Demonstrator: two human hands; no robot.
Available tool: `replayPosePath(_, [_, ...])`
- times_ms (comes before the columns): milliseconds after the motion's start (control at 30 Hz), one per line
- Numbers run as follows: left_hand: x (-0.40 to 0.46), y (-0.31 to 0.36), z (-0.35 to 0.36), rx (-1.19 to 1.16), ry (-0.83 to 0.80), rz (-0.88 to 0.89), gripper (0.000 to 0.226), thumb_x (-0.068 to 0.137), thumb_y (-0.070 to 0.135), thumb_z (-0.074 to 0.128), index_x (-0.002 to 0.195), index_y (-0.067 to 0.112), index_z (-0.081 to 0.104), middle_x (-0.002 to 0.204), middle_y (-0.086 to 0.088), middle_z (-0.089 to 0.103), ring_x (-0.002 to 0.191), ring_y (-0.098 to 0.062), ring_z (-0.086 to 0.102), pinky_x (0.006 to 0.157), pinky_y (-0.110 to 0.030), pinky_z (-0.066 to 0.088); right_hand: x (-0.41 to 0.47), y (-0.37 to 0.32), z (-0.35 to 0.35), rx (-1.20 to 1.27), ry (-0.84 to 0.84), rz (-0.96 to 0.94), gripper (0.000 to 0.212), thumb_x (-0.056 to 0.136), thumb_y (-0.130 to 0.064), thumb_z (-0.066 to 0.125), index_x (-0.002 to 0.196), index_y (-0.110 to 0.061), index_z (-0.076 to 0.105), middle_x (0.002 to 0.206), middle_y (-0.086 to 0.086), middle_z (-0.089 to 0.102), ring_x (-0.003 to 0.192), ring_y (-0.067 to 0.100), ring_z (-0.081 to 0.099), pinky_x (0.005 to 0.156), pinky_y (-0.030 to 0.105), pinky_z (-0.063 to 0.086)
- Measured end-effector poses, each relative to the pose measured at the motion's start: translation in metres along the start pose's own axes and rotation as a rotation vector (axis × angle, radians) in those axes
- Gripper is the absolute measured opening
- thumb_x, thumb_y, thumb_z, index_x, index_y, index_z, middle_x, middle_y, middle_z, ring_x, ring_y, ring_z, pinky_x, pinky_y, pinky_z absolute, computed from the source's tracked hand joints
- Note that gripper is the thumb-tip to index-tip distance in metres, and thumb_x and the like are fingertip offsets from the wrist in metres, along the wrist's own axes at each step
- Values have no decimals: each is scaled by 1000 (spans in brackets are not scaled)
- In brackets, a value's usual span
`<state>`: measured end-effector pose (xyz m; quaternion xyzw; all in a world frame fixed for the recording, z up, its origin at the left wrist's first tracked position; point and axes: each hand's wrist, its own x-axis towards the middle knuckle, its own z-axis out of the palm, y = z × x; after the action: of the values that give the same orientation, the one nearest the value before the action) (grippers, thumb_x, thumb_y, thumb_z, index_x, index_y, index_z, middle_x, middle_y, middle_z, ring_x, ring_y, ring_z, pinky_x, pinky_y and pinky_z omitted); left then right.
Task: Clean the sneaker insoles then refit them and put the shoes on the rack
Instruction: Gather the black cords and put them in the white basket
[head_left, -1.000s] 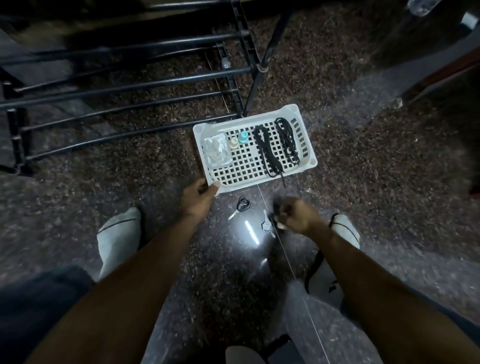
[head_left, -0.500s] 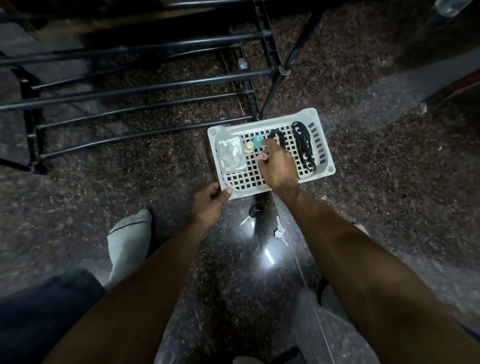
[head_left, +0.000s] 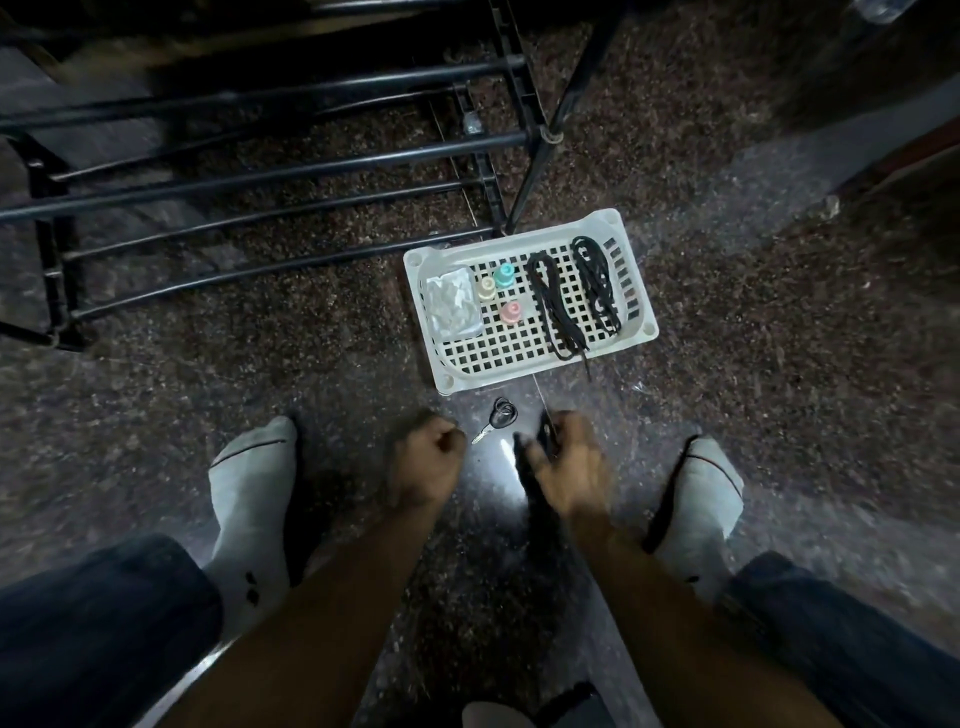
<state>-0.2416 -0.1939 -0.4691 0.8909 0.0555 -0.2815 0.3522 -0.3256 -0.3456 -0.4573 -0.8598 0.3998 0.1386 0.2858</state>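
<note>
My left hand (head_left: 426, 457) hovers over the dark floor as a curled fist, and nothing shows in it. My right hand (head_left: 566, 462) is blurred, fingers bent down onto the floor just in front of the white basket (head_left: 449, 382); what lies under it is hidden. The basket holds two bundles of black laces (head_left: 556, 306), a pink bottle (head_left: 511, 313), a teal bottle (head_left: 504, 274), a cream bottle (head_left: 487, 287) and a clear plastic packet (head_left: 452, 306). The black metal shoe rack (head_left: 291, 171) stands behind, its bars bare. No insole is in sight.
A key with a black head (head_left: 500, 418) lies on the floor between my hands and the basket. My socked feet (head_left: 254, 493) sit left and right of my arms. A pale shape (head_left: 493, 716) shows at the bottom edge. Speckled dark stone floor all round.
My right hand left the pink bottle in the basket and came back down to the floor. My left hand let go of the basket's front rim and pulled back into a fist.
</note>
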Motion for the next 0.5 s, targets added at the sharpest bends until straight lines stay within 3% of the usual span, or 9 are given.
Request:
replayPosePath(100, [-8,16,14,89,-58,88,24,86,42,64,104,27,65,104,0,70,93,-27,65,75,-34,52,-7,2,11,-142,-49,-9,44,87,-41,66,120,-26,41,123,3,44,102,32,58,79,41,48])
replayPosePath(233, [-7,37,28,293,-37,107,42,84,47,63,122,28,58,126,-2,55,112,-29,55,86,-38,50,-4,-8,12,-91,-46,-9,33,85,-17,62,116,-23,53,121,4,48,96,32,62,78,38,48])
replayPosePath(333, [1,48,32,362,-17,110,29,87,35,63,115,27,61,122,-2,60,112,-27,55,90,-38,49,-2,-14,13,-152,-23,-82,27,86,-20,56,113,-22,57,117,3,54,93,30,64,77,37,49])
replayPosePath(500, [7,50,20,456,-105,145,22,88,35,62,106,22,63,115,-5,64,108,-29,59,88,-38,51,0,-12,18,-270,-103,-146,41,86,-24,58,124,-21,44,122,3,49,108,27,53,80,39,50])
